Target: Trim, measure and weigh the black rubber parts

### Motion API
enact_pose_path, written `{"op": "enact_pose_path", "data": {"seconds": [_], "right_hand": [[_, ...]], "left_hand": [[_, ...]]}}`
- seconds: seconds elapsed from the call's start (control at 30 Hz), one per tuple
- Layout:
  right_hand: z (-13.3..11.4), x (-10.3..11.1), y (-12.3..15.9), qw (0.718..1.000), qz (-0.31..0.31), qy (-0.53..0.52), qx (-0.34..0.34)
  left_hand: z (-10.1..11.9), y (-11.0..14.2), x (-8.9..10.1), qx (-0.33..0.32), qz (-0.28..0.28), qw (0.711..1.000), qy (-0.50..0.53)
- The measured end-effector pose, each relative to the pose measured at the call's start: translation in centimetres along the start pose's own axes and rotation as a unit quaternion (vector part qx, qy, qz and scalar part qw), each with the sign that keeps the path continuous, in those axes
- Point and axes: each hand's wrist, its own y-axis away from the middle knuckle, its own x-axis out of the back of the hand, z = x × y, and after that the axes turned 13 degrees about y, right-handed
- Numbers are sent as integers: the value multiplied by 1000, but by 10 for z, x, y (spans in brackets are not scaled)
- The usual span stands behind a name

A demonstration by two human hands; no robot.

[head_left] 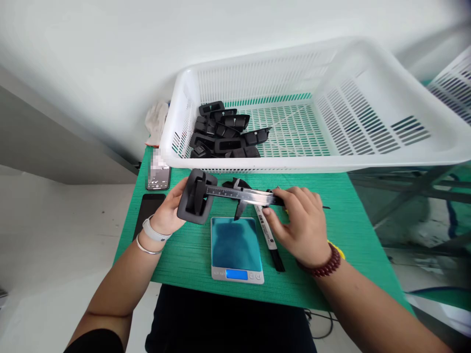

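Observation:
In my left hand [171, 211] is a black plastic frame-shaped part [186, 208], held up above the table's left half. A caliper [253, 197] with a printed scale reaches across from the right, and my right hand [303, 223] grips its far end. The caliper's fixed jaw lies in or over the opening of the part; whether it touches the inner walls I cannot tell. Its sliding jaw stands apart, nearer the middle. Below the caliper sits a small digital scale [236, 242] with a lit blue display. A white marker pen [267, 228] with a black cap lies beside it.
Behind stands a large white plastic basket [253, 164] with several black parts [228, 130] at its left end. A phone [158, 171] with a lit screen, a dark flat device [149, 208] and a white glove [156, 120] lie along the left of the green table [176, 272].

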Motion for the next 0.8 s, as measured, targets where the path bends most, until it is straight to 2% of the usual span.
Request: {"op": "enact_pose_path", "data": {"seconds": [0.07, 0.2, 0.4, 0.6, 0.8], "right_hand": [[0, 0, 0, 1000, -9, -19, -4], [-1, -1, 0, 996, -32, -82, 30], [-5, -1, 0, 986, -75, -126, 73], [-5, -4, 0, 985, -62, -134, 93], [-1, -7, 2, 989, -27, -135, 56]], "left_hand": [[1, 0, 1, -3, 5, 1000, -12], [-1, 0, 0, 4, 3, 1000, -12], [-5, 1, -9, 42, -14, 999, 15], [-3, 3, -15, 38, -11, 999, 13], [-3, 2, -14, 52, -16, 998, 24]]}}
